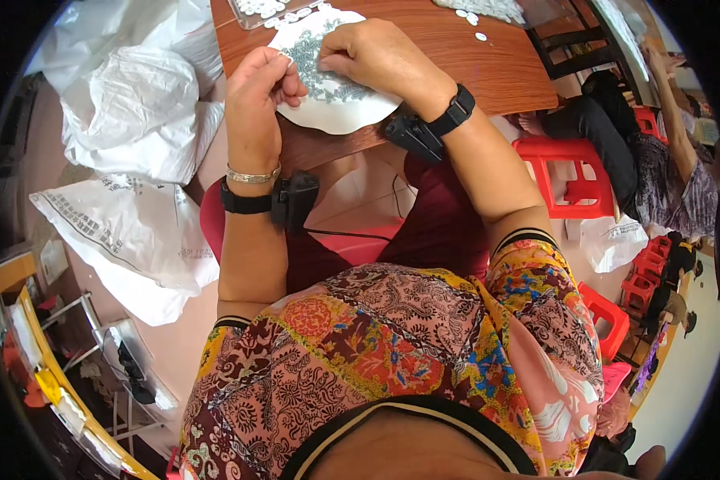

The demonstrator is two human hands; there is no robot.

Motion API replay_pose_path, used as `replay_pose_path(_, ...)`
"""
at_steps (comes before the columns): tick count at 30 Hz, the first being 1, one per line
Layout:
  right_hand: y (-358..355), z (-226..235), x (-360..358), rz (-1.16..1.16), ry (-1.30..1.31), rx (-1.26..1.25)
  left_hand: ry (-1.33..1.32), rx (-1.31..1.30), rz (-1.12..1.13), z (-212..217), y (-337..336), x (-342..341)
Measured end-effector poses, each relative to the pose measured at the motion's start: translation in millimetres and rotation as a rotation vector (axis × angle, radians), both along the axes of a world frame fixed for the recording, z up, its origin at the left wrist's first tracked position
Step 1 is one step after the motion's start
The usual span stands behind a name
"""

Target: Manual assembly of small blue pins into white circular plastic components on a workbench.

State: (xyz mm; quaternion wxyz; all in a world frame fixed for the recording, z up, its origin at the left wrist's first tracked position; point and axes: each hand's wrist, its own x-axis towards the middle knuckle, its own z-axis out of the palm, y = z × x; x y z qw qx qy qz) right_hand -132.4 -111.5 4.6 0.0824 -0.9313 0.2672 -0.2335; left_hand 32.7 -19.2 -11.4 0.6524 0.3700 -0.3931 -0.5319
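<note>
A white round-edged plate or sheet (336, 120) lies at the table's near edge, with a heap of small grey pieces (308, 56) spread over it. At the left side of it, my left hand (258, 90) has thumb and forefinger pinched together; a tiny pale thing seems to show at the fingertips, too small to name. My right hand (376, 60) is over the heap with fingers curled down and thumb against them. What its fingertips hold, if anything, is hidden. Each wrist wears a black strap with a black box.
On the brown table (496, 72), a clear tray (258, 10) of small white pieces stands at the far left. More white pieces (480, 36) lie at the far right. Big white sacks (136, 112) sit on the floor to the left. A red stool (564, 180) and another person (656, 168) are at the right.
</note>
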Motion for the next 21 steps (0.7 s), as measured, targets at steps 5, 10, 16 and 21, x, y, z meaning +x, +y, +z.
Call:
replay_pose_path(5, 2.7, 13.2, 1.3, 0.025, -0.096, 0.141, -0.018, -0.005, 0.026, -1.2, -0.7, -0.9)
replay_pose_path(10, 16.3, 36.0, 4.2, -0.053, -0.199, 0.444, -0.039, -0.015, 0.048, -1.7, -0.4, -0.7)
replay_pose_path(16, 16.7, 43.6, 1.4, 0.045, -0.143, 0.513, -0.136, -0.011, 0.055, 0.3, 0.9, -4.2)
replay_pose_path(21, 18.2, 38.9, 1.0, 0.085, -0.202, 0.477, -0.199, 0.023, 0.06, 1.8, 1.4, -8.3)
